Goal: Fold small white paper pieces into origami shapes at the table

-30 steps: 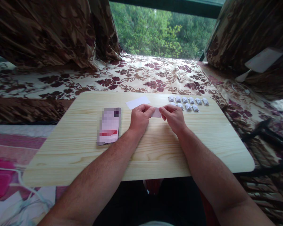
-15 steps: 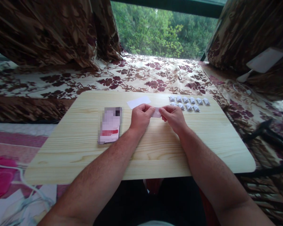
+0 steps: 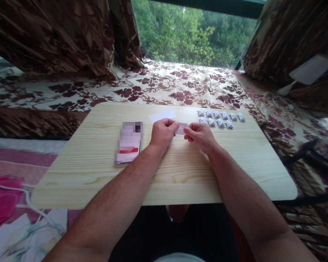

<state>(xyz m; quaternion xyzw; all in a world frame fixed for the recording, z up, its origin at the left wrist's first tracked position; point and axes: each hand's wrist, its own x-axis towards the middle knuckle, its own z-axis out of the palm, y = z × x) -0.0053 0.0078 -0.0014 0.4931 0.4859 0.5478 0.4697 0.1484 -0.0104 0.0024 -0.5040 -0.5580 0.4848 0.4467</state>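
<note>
A small piece of white paper (image 3: 182, 128) is stretched between my two hands above the table. My left hand (image 3: 163, 134) pinches its left edge between thumb and fingers. At the opposite edge, my right hand (image 3: 200, 135) grips it the same way. Just behind my left hand lies a flat white paper sheet (image 3: 161, 115), partly covered by the hand. Beyond my right hand sit several small folded white paper pieces (image 3: 217, 115) in two rows, each with a raised peak.
The light wood table (image 3: 186, 182) has a phone (image 3: 129, 142) lying on its left half. Behind the table spreads a floral cloth (image 3: 180, 80) below a window. A white lamp (image 3: 313, 69) stands at the right; white cables (image 3: 30, 203) hang at the lower left.
My right hand has shifted very slightly to the right, and a little more of the paper shows between the hands. Both hands keep their hold; the whole view has tilted a little.
</note>
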